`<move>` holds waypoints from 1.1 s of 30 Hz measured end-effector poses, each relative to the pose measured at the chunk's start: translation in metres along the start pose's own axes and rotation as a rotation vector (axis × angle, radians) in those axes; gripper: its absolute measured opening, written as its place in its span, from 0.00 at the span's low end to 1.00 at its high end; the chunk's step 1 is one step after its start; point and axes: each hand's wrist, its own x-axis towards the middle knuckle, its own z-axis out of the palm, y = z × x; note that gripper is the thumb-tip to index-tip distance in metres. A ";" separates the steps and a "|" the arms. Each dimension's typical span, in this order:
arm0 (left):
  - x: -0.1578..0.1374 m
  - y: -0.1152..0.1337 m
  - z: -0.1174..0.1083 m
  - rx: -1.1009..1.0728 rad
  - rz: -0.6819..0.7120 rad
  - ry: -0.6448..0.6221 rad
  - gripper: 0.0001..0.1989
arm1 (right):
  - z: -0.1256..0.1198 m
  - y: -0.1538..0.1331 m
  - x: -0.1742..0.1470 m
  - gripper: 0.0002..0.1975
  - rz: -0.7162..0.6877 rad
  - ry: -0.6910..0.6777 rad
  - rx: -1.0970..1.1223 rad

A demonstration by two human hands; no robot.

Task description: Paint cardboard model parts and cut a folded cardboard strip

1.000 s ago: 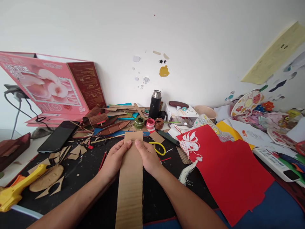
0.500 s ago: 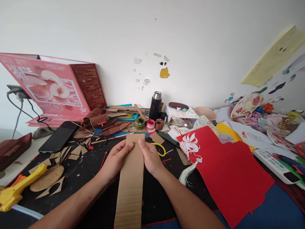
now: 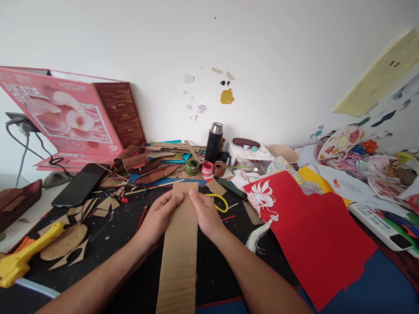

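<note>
A long strip of corrugated cardboard (image 3: 179,257) runs from the bottom edge up to the middle of the view. Near its far end, my left hand (image 3: 161,213) grips the left edge, thumb on top and fingers beneath. On the opposite edge my right hand (image 3: 205,214) holds it the same way, its thumb lying close to the other one. A faint crease crosses the strip by the thumbs. Just beyond my right hand is a yellow loop handle (image 3: 221,204). A dark red pencil-like stick (image 3: 142,218) lies beside my left wrist.
Paint jars (image 3: 207,169) and a black thermos (image 3: 214,141) stand behind. Red sheet (image 3: 324,244) with a tasselled ornament lies right. Leftward are a phone (image 3: 80,185), a yellow glue gun (image 3: 36,250), cardboard scraps (image 3: 106,204) and a pink box (image 3: 72,117).
The strip's far end looks slightly more bent at the thumbs. Both hands keep their hold in nearly the same place; the view has shifted a little.
</note>
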 end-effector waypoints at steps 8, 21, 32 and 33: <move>0.005 0.004 -0.009 0.128 0.181 0.015 0.33 | -0.003 -0.003 -0.002 0.32 -0.055 -0.081 -0.032; 0.003 0.007 -0.012 0.181 0.107 -0.123 0.28 | -0.004 0.001 -0.003 0.31 -0.138 -0.040 -0.216; 0.005 0.004 -0.010 0.197 0.110 -0.010 0.32 | -0.001 -0.001 -0.003 0.31 -0.062 -0.071 -0.125; 0.005 0.005 -0.010 0.203 0.112 -0.006 0.32 | -0.001 -0.002 -0.003 0.31 -0.054 -0.082 -0.111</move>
